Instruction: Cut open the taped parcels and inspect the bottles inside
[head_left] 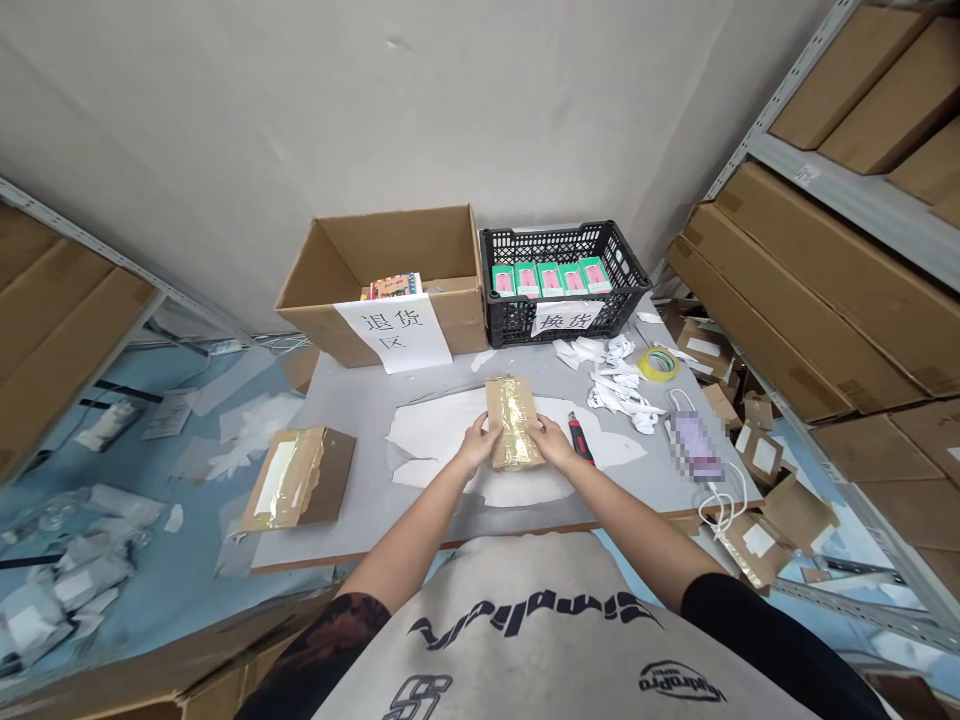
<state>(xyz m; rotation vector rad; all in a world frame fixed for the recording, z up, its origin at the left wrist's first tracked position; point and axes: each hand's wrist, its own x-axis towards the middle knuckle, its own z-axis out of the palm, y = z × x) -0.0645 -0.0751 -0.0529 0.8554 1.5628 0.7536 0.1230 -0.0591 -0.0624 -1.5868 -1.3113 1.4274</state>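
Hands (477, 445) half-open on taped cardboard mailer (514, 423)

Red utility knife (580, 438) lying just beside right grip (555, 443), blocking rightward passage; taped cardboard mailer (298, 478) sitting well left of left grip (476, 445), leaving passage across surface (352, 410).

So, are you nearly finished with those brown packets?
Partway, it looks like. Done: a taped cardboard mailer lies on the left of the table, and torn white paper scraps sit in a heap. In hand: the left hand and right hand hold a tape-wrapped brown packet. Left: more small cardboard mailers lie past the table's right edge.
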